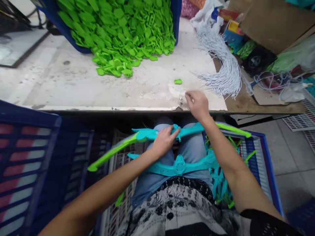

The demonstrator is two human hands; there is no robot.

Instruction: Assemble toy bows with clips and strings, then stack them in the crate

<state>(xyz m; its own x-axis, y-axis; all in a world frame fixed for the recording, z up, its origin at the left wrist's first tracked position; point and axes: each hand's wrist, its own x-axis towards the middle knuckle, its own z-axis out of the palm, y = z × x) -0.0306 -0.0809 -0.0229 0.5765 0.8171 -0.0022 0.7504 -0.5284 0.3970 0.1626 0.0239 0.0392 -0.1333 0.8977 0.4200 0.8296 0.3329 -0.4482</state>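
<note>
My left hand (164,140) grips the middle of a teal and green toy bow (145,134) lying across my lap. A second teal bow piece (180,166) rests on my thighs closer to my body. At the table's front edge my right hand (197,104) has its fingers pinched together beside a bundle of white strings (225,67); I cannot make out what it pinches. One loose green plastic piece (178,81) lies on the table just left of that hand.
A big heap of green plastic pieces (118,29) spills from a blue bin (177,19) at the back of the white table (73,85). Blue crates stand at my left (29,157) and right (263,157), the right one holding teal and green bows. Clutter fills the far right.
</note>
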